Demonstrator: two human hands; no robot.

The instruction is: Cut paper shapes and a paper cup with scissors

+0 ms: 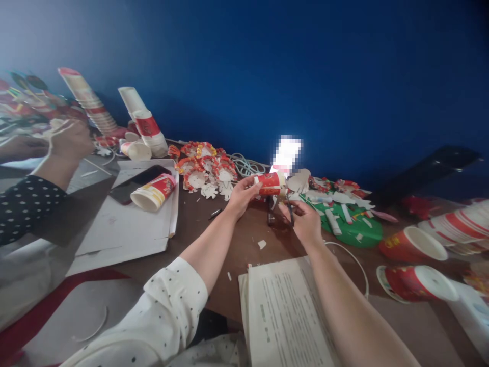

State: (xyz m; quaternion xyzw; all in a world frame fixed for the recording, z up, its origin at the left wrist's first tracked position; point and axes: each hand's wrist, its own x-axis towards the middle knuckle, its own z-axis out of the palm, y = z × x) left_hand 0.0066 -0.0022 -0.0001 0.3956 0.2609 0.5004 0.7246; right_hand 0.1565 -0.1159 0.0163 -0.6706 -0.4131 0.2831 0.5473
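My left hand (240, 199) is closed around a red and white paper cup (269, 183), which lies on its side in the air above the table. Dark-handled scissors (291, 213) are in my right hand (306, 225), just below the cup's right end. Their blades are partly hidden, so I cannot tell whether they touch the cup. Behind the cup stands a brightly lit, pixelated screen (286, 155). Cut red and white paper pieces (208, 165) are heaped left of it. White paper scraps (331, 222) lie on a green sheet (359, 237) beside my right hand.
Stacked paper cups (147, 127) lean by the blue wall; more cups (412, 244) lie at right. A printed paper stack (284, 316) sits near me. At left, another person's hand (71, 140) works near a white board (114, 229) bearing a phone (139, 183) and cups.
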